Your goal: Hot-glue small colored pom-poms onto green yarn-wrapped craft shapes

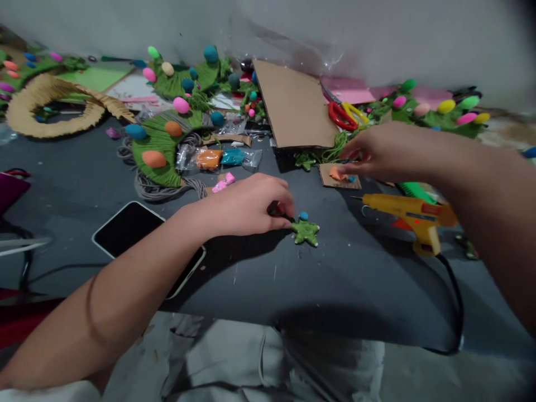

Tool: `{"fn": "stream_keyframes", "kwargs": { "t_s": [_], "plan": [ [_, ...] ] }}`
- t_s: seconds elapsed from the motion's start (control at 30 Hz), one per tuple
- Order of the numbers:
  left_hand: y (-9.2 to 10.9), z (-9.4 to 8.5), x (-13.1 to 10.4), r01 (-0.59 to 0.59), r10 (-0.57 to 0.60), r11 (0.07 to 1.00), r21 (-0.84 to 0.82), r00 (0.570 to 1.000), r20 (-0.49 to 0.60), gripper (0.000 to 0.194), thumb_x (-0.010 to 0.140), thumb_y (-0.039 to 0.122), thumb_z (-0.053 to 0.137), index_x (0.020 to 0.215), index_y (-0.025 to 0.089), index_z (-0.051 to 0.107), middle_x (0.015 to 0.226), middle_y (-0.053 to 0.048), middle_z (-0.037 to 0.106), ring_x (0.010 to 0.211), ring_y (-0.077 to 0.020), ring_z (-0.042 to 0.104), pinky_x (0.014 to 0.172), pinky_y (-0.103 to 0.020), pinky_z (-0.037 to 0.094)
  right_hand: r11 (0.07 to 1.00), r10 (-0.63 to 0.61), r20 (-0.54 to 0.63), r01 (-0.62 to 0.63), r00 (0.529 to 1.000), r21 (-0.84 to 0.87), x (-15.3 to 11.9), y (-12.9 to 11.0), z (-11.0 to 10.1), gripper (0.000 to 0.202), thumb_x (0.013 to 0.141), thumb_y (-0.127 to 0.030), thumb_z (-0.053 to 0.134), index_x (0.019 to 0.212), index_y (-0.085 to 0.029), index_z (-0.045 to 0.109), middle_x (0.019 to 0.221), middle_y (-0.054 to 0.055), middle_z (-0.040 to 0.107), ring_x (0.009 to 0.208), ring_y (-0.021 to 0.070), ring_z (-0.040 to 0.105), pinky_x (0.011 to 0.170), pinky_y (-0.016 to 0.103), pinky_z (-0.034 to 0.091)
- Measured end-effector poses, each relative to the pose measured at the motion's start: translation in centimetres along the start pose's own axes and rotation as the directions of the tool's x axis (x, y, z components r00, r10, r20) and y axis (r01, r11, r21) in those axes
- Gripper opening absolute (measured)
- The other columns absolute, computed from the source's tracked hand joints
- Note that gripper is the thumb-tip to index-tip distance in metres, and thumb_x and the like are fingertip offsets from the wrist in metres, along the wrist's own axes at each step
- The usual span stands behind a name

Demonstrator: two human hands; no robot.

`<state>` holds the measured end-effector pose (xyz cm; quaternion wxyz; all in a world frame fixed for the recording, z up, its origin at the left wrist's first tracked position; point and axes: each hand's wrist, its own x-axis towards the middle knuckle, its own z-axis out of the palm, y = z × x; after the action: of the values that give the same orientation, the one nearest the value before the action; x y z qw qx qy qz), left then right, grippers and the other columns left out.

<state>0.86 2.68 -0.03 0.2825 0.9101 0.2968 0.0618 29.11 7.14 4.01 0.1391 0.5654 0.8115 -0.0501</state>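
My left hand [263,206] pinches the left tip of a small green yarn-wrapped star [306,232] lying on the dark table. A blue clay ball [304,216] sits on the star's top point. My right hand [377,151] reaches over a small cardboard square [329,180], its thumb and finger closed at a lump of orange clay [336,174]. Beside that lump lies a bit of blue clay [352,179]. The fingertips partly cover the orange lump.
A yellow hot glue gun [402,206] lies below my right forearm, its cord hanging over the table edge. A phone [129,226] lies under my left forearm. Red and yellow scissors [343,115], a cardboard sheet [295,106] and green yarn wreath pieces [157,148] stand behind.
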Motion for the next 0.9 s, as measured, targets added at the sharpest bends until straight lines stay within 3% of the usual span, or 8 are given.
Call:
{"fn": "stream_keyframes", "kwargs": {
  "t_s": [0.1,0.2,0.47,0.63,0.9],
  "plan": [
    [0.0,-0.2,-0.1,0.000,0.000,1.000,-0.001,1.000,-0.016,0.014,0.091,0.028,0.076,0.097,0.017,0.082,0.092,-0.004,0.072,0.079,-0.0140,0.065,0.071,-0.027,0.044,0.997,0.055,0.148,-0.046,0.987,-0.061,2.4,-0.7,0.2,0.027,0.095,-0.045,0.068,0.087,-0.021,0.079,0.081,0.008,0.077,0.067,0.0210,0.062,0.064,0.037,0.044],
    [0.1,-0.3,-0.1,0.002,-0.002,1.000,0.007,1.000,-0.013,0.015,0.093,0.029,0.074,0.097,0.016,0.082,0.093,-0.004,0.072,0.079,-0.0144,0.065,0.071,-0.027,0.044,0.998,0.063,0.179,-0.057,0.982,-0.038,3.0,-1.3,0.3,0.020,0.092,-0.039,0.073,0.084,-0.020,0.076,0.081,0.007,0.076,0.069,0.0204,0.063,0.064,0.035,0.045],
    [0.1,-0.3,0.0,0.009,-0.009,1.000,0.000,1.000,-0.010,0.018,0.095,0.030,0.071,0.097,0.016,0.082,0.093,-0.004,0.073,0.079,-0.0146,0.065,0.071,-0.028,0.043,0.999,0.027,0.173,-0.032,0.985,0.027,2.9,-1.6,0.3,0.002,0.086,-0.021,0.072,0.088,-0.020,0.073,0.087,0.005,0.078,0.075,0.0188,0.068,0.065,0.030,0.046],
    [0.2,-0.3,0.0,0.019,-0.019,1.000,-0.002,1.000,-0.009,0.019,0.095,0.030,0.071,0.100,0.016,0.082,0.093,-0.005,0.072,0.079,-0.0148,0.065,0.071,-0.028,0.043,1.000,0.007,0.192,-0.008,0.981,0.003,3.1,-1.6,1.0,0.011,0.083,-0.012,0.065,0.087,-0.019,0.072,0.082,0.006,0.075,0.069,0.0189,0.062,0.063,0.032,0.043],
    [0.2,-0.6,-0.1,0.003,-0.002,1.000,0.013,0.996,-0.090,0.022,0.097,0.033,0.067,0.095,0.017,0.081,0.092,-0.005,0.073,0.078,-0.0154,0.064,0.071,-0.028,0.043,0.998,-0.030,0.198,0.018,0.980,0.060,3.2,-0.7,-0.1,0.008,0.092,-0.022,0.064,0.091,-0.018,0.070,0.090,0.009,0.078,0.077,0.0200,0.066,0.067,0.033,0.045]
  ]
}}
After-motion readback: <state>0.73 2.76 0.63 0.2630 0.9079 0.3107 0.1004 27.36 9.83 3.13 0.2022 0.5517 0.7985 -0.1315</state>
